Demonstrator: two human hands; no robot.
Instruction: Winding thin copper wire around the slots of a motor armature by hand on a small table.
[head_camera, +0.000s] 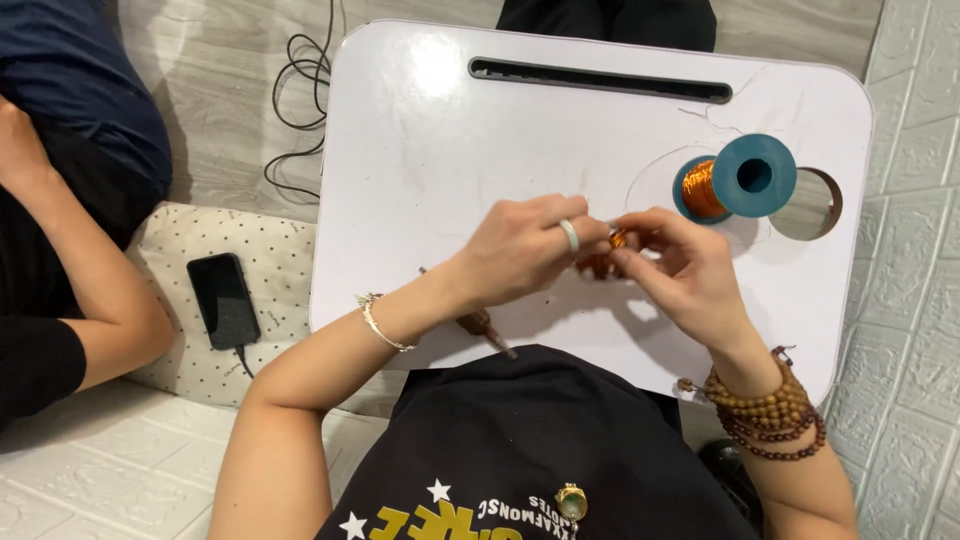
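My left hand (525, 248) and my right hand (683, 272) meet over the middle of a white lap table (430, 150). Between their fingertips they pinch a small copper-coloured wire piece (612, 250), partly hidden by the fingers. The left hand wears a ring and a thin bracelet; the right wrist carries brown bead bracelets. A teal spool of copper wire (735, 180) lies on its side just beyond the right hand, near the table's round cup hole (818, 205). A thin brown-handled tool (480, 324) lies on the table under my left wrist.
Another person's arm (70, 300) rests at the left. A black phone (223, 300) lies on a dotted cushion (270, 250), plugged into a cable. Black cables (300, 100) curl on the floor behind the table. A long slot (600, 80) runs along the table's far edge.
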